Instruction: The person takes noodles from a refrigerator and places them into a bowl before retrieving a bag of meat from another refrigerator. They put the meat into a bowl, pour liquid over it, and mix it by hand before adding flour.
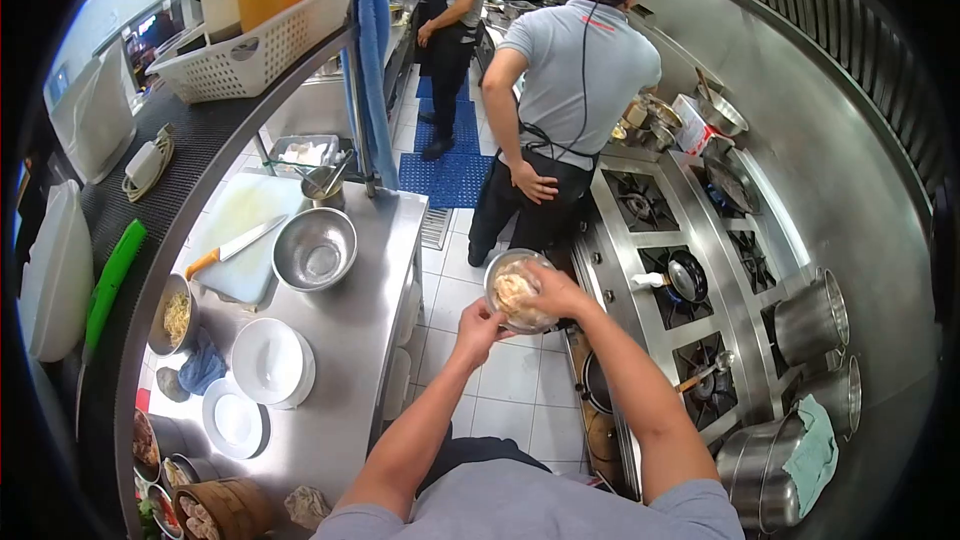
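Observation:
In front of my body, over the aisle, I hold up a metal bowl [497, 312] with a pale, lumpy food [513, 289] in it. My left hand [479, 328] is closed on the near left side of the bowl, thumb at the rim. From the right, my right hand [552, 292] reaches into the bowl, its fingers curled against the food. Its fingertips are partly hidden by the food.
To the left, a steel counter [340, 370] bears an empty metal bowl [315, 248], white bowls [268, 360], a knife [240, 242] on a cutting board [240, 202] and a bamboo steamer [225, 508]. Stove burners [640, 202] and pots [765, 470] line the right. A co-worker [575, 90] stands ahead.

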Available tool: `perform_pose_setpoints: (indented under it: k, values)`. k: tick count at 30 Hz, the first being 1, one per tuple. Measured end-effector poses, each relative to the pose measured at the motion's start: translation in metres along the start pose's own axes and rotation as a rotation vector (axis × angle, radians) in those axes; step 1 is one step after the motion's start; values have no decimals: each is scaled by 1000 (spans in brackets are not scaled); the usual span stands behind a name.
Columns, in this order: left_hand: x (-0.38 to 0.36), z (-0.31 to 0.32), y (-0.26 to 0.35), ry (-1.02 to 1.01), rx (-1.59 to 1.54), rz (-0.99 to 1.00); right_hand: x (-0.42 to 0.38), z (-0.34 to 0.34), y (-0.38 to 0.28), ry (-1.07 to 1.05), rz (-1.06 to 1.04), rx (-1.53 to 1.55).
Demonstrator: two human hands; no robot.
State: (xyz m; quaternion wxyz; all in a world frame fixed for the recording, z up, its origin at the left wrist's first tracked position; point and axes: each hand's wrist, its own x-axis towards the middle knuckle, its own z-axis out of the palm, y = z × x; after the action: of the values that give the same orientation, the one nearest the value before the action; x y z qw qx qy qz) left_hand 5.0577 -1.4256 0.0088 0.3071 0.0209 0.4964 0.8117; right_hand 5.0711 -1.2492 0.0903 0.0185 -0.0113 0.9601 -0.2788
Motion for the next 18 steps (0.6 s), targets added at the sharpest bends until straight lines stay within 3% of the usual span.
perform_pose_setpoints:
  k: [1, 2, 4, 7, 10, 13, 18]
  values:
    - [-1, 1, -4, -12, 20, 23, 12, 23, 22, -36, -70, -19]
    - [1, 0, -7, -23, 39, 51, 5, 31, 9, 13, 49, -137]
    - [2, -5, -10, 11, 43, 17, 10, 46, 18, 50, -26, -129]
    - [-2, -13, -8, 71, -23, -63, 6, 42, -16, 111, 106, -291]
    - [9, -23, -15, 69, -35, -57, 4, 62, -16, 152, 39, -552]
    - [-2, -31, -4, 56, -18, -83, -1, 41, -13, -56, -188, -58]
    - [-11, -30, 4, -2, -56, -44, 5, 43, 3, -116, -126, -125]
